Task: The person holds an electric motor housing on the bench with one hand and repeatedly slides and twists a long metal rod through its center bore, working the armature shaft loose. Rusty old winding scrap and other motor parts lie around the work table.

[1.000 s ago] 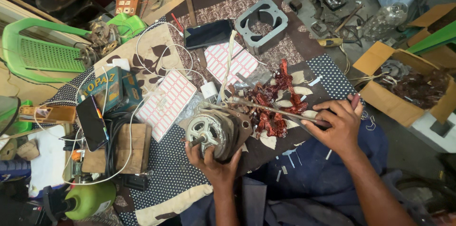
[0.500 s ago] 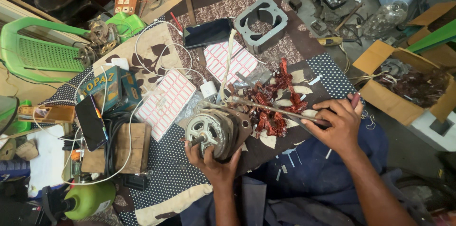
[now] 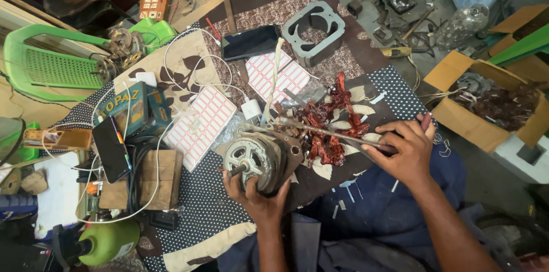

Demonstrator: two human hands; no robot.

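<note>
Teal box [image 3: 132,109], white grid-label sheets [image 3: 201,124]

A green plastic chair [image 3: 51,66] lay at the left. A grey metal frame [image 3: 314,32] sat beside a dark phone [image 3: 250,42] (screen blank).

Left hand [image 3: 258,199], lower centre of frame: bare, no glove, no ring, forearm unsleeved. Right hand [image 3: 404,149], right of centre: bare, forearm unsleeved. Dark navy garment over lap, lower right.
</note>
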